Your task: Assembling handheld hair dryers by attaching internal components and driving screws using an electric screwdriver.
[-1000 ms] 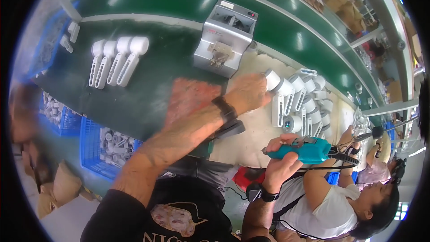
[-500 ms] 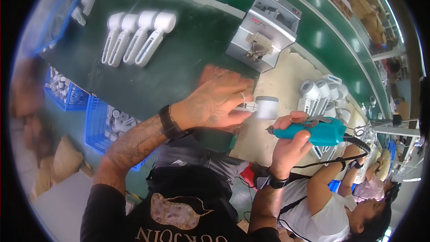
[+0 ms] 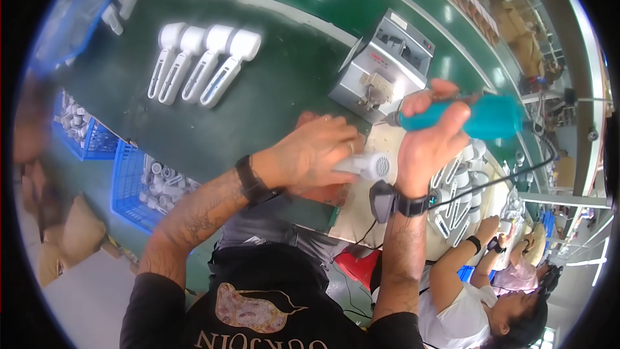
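My left hand (image 3: 316, 152) is closed around the handle of a white handheld fan (image 3: 374, 167), whose round grille end points right. Beneath that hand lies an orange-red pad (image 3: 316, 196). A teal electric screwdriver (image 3: 494, 116) is gripped in my right hand (image 3: 429, 145), raised, with its tip pointing left. In the picture the tip overlaps the front lower edge of a silver box-shaped machine (image 3: 387, 68); whether they touch I cannot tell. Both hands are slightly blurred.
Several white fans (image 3: 216, 58) lie in a row on the dark green mat (image 3: 278, 84). More fans (image 3: 455, 200) lie at the right. A blue crate (image 3: 132, 210) of white parts stands at lower left. A cable trails from the screwdriver. A co-worker (image 3: 458, 304) sits at lower right.
My right hand has lifted the screwdriver away from me, toward the silver machine. The fan in my left hand has turned, so its grille now shows.
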Demonstrator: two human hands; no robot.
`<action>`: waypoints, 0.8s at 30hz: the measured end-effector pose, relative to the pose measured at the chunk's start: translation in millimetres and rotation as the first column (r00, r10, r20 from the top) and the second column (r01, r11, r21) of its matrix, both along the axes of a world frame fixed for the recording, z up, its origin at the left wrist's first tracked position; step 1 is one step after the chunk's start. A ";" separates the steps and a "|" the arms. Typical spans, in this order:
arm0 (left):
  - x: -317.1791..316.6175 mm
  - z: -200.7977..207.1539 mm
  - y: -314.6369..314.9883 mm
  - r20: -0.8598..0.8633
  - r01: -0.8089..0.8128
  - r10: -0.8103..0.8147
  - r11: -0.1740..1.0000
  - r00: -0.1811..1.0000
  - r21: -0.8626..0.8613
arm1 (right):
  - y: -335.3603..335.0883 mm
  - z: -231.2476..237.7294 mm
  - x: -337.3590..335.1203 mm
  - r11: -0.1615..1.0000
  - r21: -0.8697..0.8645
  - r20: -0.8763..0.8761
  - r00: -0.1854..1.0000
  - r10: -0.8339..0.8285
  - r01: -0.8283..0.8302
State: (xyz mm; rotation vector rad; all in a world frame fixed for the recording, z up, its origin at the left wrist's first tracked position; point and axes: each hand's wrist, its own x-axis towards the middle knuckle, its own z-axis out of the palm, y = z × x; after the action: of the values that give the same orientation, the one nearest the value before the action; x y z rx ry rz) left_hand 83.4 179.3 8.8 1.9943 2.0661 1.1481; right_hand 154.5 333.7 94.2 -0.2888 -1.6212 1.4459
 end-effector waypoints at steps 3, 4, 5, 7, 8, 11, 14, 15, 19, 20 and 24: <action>-1.8 -9.2 -4.3 0.032 -0.020 0.019 0.999 0.999 0.030 | 5.2 2.1 -24.8 0.999 0.039 0.076 0.996 -0.038 0.035; -2.3 -10.8 -4.9 0.074 -0.031 0.029 0.999 0.997 0.022 | 7.8 -0.5 -30.0 0.999 0.042 0.081 0.996 -0.036 0.033; -2.9 -10.9 -5.3 0.078 -0.034 0.032 0.999 0.996 0.024 | 12.1 -6.6 -35.6 0.998 0.055 0.077 0.997 -0.012 0.008; -1.8 -11.0 -5.9 0.111 -0.051 0.045 0.998 0.993 0.045 | 16.6 -15.0 -42.0 0.995 0.099 0.059 0.998 0.013 -0.019; -1.8 -11.3 -6.1 0.116 -0.049 0.044 0.998 0.992 0.045 | 18.0 -21.3 -43.7 0.995 0.098 0.063 0.998 0.011 -0.017; -2.1 -11.4 -5.5 0.118 -0.059 0.054 0.997 0.992 0.043 | 20.6 -34.9 -45.0 0.996 0.075 0.041 0.998 0.040 -0.043; -2.9 -10.0 -5.0 0.140 -0.067 0.063 0.997 0.988 0.026 | 20.6 -36.3 -45.4 0.993 0.085 0.016 0.997 0.080 -0.081; -3.8 -8.5 -4.8 0.152 -0.064 0.060 0.998 0.987 0.019 | 20.5 -35.2 -45.5 0.994 0.061 0.015 0.996 0.086 -0.087; -2.2 -10.5 -4.1 0.125 -0.090 0.090 0.996 0.988 -0.003 | 9.0 -23.1 -30.9 0.994 -0.030 0.103 0.989 0.106 -0.103; -0.2 -10.0 -5.0 0.129 -0.094 0.095 0.996 0.987 -0.007 | 2.4 -20.1 -20.8 0.994 -0.034 0.107 0.988 0.110 -0.107; -0.8 -13.1 -2.8 0.130 -0.089 0.085 0.996 0.988 0.021 | -10.9 -23.3 20.9 0.987 -0.037 0.031 0.987 0.158 -0.157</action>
State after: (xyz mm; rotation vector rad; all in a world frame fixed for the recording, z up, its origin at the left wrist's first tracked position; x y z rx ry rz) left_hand 82.6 176.5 -4.2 1.8050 2.1025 1.2899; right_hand 175.4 322.8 71.0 -0.2096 -1.6795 1.5964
